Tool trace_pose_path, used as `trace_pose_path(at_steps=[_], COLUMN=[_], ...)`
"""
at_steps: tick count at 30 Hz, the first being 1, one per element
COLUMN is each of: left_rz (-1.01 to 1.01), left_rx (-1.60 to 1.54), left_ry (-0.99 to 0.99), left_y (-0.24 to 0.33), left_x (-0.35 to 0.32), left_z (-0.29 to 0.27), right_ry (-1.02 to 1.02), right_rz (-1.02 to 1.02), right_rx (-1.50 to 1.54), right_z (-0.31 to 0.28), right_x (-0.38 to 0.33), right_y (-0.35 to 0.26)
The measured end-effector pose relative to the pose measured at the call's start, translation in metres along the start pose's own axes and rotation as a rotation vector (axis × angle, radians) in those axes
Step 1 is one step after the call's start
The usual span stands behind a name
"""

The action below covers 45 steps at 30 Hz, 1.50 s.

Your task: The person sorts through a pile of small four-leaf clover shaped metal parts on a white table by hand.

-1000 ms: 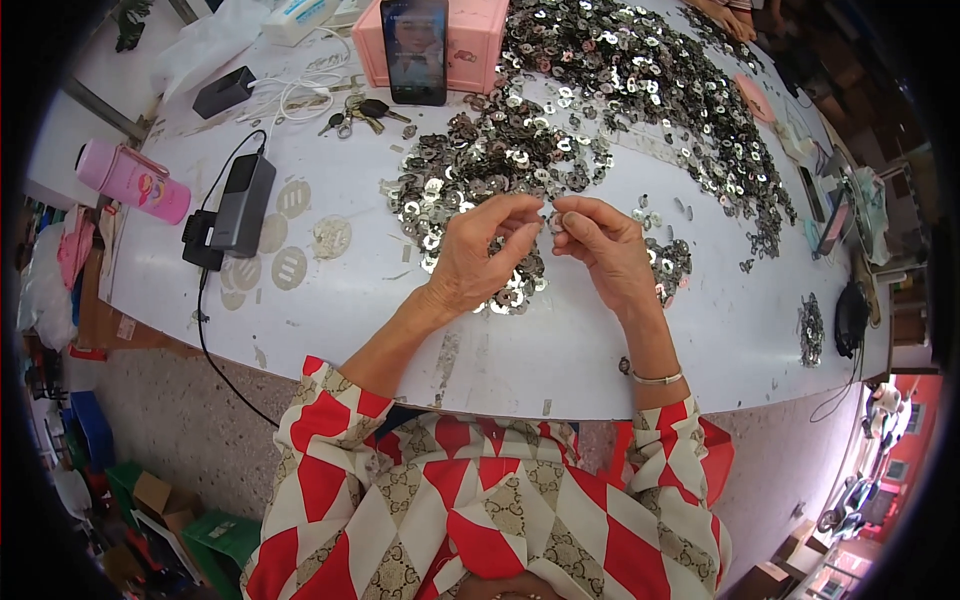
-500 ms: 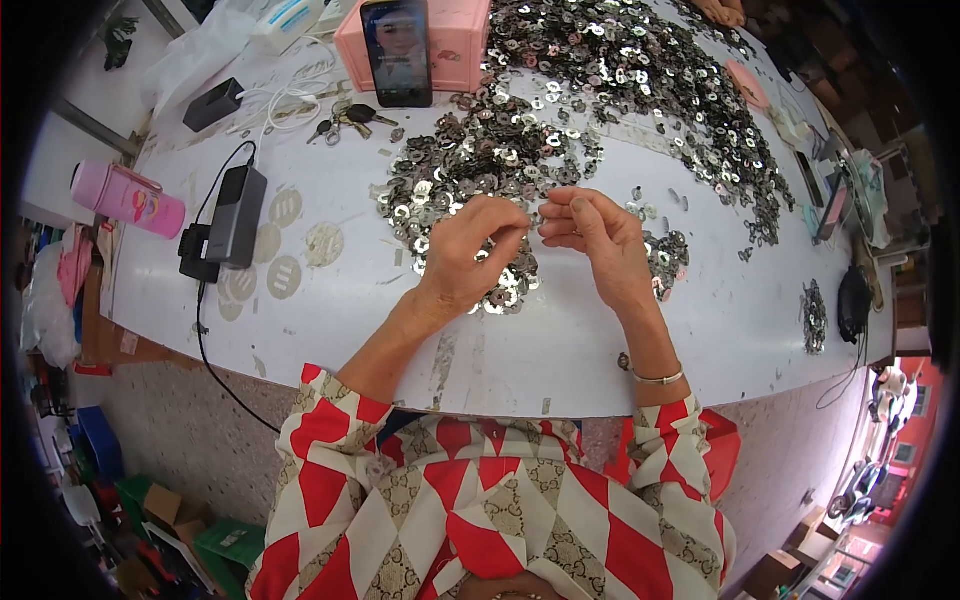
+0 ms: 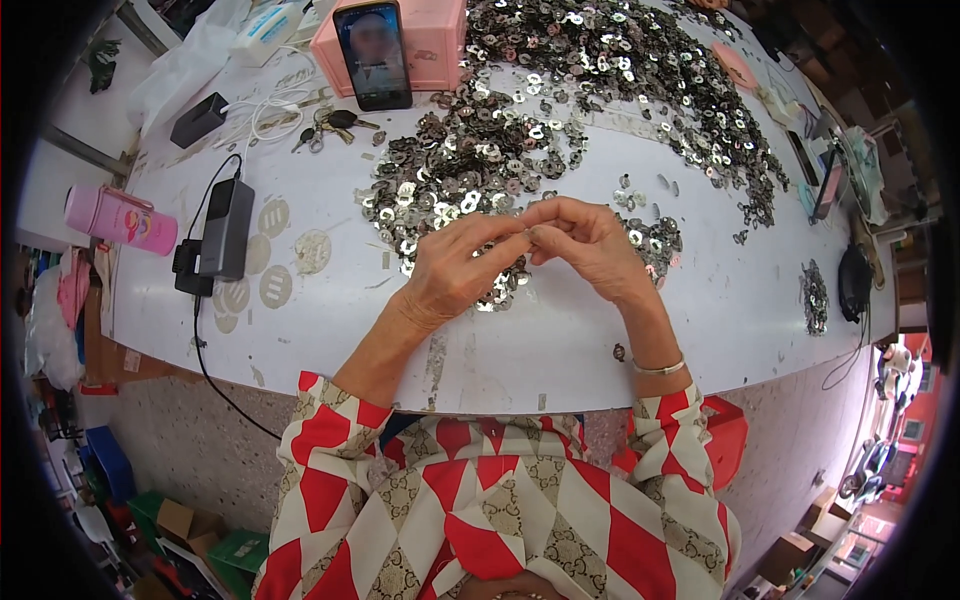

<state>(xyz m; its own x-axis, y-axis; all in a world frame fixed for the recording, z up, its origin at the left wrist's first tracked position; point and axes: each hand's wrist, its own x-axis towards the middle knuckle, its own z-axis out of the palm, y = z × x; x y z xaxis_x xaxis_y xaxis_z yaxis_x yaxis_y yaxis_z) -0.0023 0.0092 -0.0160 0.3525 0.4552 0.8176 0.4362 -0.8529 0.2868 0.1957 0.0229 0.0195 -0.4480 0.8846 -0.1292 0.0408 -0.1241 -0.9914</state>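
Note:
My left hand (image 3: 455,268) and my right hand (image 3: 592,252) meet fingertip to fingertip above the white table (image 3: 500,370). Both are closed in a pinch, and whatever sits between the fingertips is too small to make out. Just beyond and partly under my left hand spreads a pile of small shiny metal pieces (image 3: 450,160), ring-like with holes. A smaller group of metal pieces (image 3: 658,243) lies right beside my right hand, partly hidden by it.
A phone (image 3: 374,60) leans against a pink plastic box (image 3: 440,45) at the back. A large heap of metal pieces (image 3: 640,70) fills the far side. On the left are keys (image 3: 335,122), a black power bank (image 3: 225,230) with a cable, and a pink bottle (image 3: 120,218).
My fingertips have come together; a gap stood between them before. The right hand's fingers have curled into a pinch. The whole view has shifted slightly, so the table things sit further left.

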Motion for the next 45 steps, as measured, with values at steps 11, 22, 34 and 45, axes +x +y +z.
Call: trace_pose_path(at_steps=[11, 22, 34, 45], left_rz=[-0.242, -0.314, -0.484, -0.999], left_rx=[-0.009, -0.028, -0.184, -0.912], left_ry=[0.172, 0.135, 0.041, -0.036], left_y=[-0.002, 0.001, 0.006, 0.006], left_x=[0.003, 0.001, 0.003, 0.002], left_z=[0.002, 0.004, 0.001, -0.001], right_ry=[0.335, 0.381, 0.257, 0.109], right_rz=[-0.28, -0.566, -0.139, -0.052], right_rx=[-0.85, -1.21, -0.225, 0.148], right_z=[-0.022, -0.002, -0.01, 0.004], right_x=[0.004, 0.02, 0.019, 0.013], right_y=[0.009, 0.036, 0.029, 0.017])
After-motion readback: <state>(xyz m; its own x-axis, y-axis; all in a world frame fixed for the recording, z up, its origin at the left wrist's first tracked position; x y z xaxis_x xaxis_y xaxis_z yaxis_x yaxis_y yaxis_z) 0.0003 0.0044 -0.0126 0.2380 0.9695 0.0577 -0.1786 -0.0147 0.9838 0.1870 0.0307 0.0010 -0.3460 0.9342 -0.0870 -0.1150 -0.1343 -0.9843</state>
